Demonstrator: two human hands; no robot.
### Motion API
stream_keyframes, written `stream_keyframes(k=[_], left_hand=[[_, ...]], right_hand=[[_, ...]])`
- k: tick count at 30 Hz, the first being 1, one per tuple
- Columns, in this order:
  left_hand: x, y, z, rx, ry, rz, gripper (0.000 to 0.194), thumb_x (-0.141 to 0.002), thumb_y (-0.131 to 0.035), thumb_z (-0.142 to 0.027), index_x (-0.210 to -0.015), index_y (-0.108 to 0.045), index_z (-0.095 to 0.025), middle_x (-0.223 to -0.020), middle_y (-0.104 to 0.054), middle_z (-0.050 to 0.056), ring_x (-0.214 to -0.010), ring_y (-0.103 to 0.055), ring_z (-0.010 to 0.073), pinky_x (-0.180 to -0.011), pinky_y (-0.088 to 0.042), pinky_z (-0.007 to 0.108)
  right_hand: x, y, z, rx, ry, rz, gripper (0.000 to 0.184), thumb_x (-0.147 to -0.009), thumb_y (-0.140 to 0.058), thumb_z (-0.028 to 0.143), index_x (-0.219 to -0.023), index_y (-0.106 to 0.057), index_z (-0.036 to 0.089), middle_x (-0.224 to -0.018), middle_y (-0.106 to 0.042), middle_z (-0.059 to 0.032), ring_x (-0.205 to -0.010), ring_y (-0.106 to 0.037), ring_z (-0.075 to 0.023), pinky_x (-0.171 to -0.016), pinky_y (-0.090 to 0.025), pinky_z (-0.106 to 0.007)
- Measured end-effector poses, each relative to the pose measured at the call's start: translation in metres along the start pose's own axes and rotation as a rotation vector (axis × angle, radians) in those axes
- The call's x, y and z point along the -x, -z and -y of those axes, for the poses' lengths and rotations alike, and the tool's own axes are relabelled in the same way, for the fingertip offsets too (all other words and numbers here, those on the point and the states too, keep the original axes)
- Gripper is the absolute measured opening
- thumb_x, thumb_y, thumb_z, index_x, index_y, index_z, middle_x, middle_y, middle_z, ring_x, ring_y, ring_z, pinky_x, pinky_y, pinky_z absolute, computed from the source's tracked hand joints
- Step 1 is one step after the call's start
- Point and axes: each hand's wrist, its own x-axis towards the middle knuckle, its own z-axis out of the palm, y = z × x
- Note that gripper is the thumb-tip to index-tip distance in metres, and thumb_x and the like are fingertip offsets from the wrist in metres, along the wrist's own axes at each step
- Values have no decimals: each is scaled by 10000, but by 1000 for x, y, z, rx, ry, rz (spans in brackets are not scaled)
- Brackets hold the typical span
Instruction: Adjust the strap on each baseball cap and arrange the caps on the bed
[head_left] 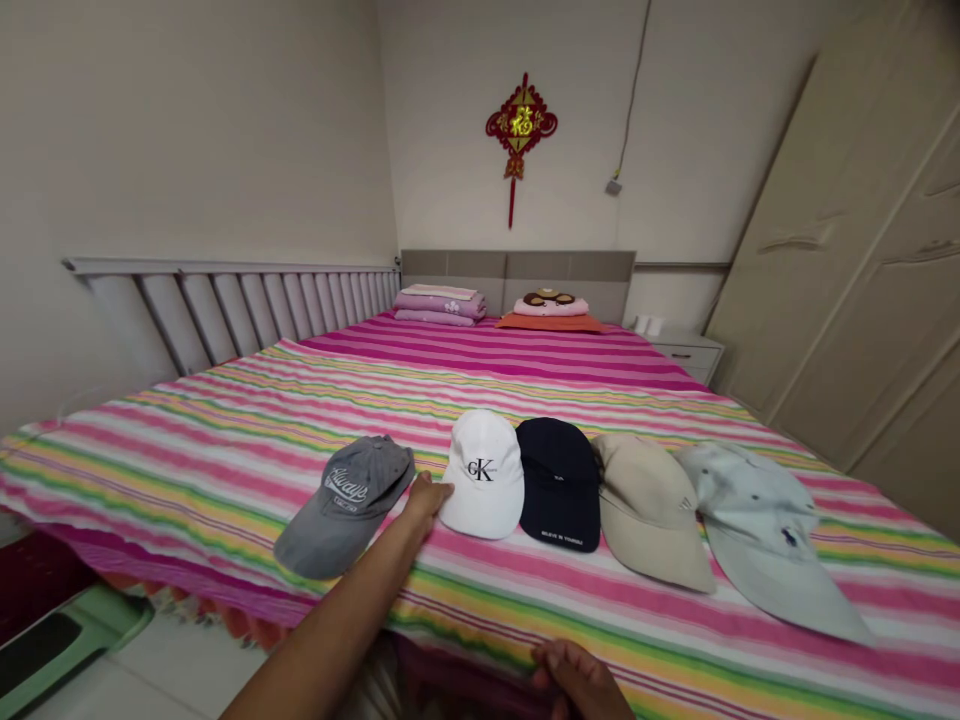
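My left hand (pixel 427 497) is closed at the left edge of a white baseball cap (pixel 484 480) with dark "CK"-like lettering, its thumb on the brim side. Left of that hand lies a grey cap (pixel 345 508) with white "Always" script, apart from the fingers. A black cap (pixel 559 485) touches the white one on its right. Beyond it come a beige cap (pixel 652 510) and a pale, mottled cap (pixel 772 540) with a small dark emblem. Low in the view, my right hand (pixel 574 680) hovers by the bed's front edge, fingers curled, nothing visible in them.
The caps lie in a row on a striped bedspread (pixel 225 470). Folded bedding (pixel 441 305) and a pillow stack (pixel 551 310) sit by the headboard (pixel 457 264). A green stool (pixel 82 640) stands at lower left, a white nightstand (pixel 686 355) and wardrobe (pixel 847 250) at right.
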Motion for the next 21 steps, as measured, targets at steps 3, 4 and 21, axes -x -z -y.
stream_keyframes(k=[3,4,21], left_hand=[[2,-2,-6,146,78,92,188,-740,-570,-228,-883,-552,-107,-785,-628,54,-671,-589,150,-651,-475,329],[5,-1,-8,202,87,144,208,-696,-609,-207,-867,-559,-100,-750,-641,68,-662,-601,169,-649,-477,333],[136,-3,28,352,58,653,210,-543,-722,-137,-751,-699,-140,-678,-693,78,-669,-633,223,-653,-467,324]], right_hand=[[1,3,-4,-19,18,-2,477,-546,-658,585,-715,-615,141,-618,-633,-18,-345,-449,-38,-324,-222,-142],[1,3,-4,-25,20,-4,473,-550,-658,583,-714,-615,142,-618,-632,-15,-346,-450,-37,-326,-224,-141],[30,14,82,-480,344,44,448,-634,-704,348,-1050,-588,231,-881,-696,-80,-797,-629,-263,-698,-469,-365]])
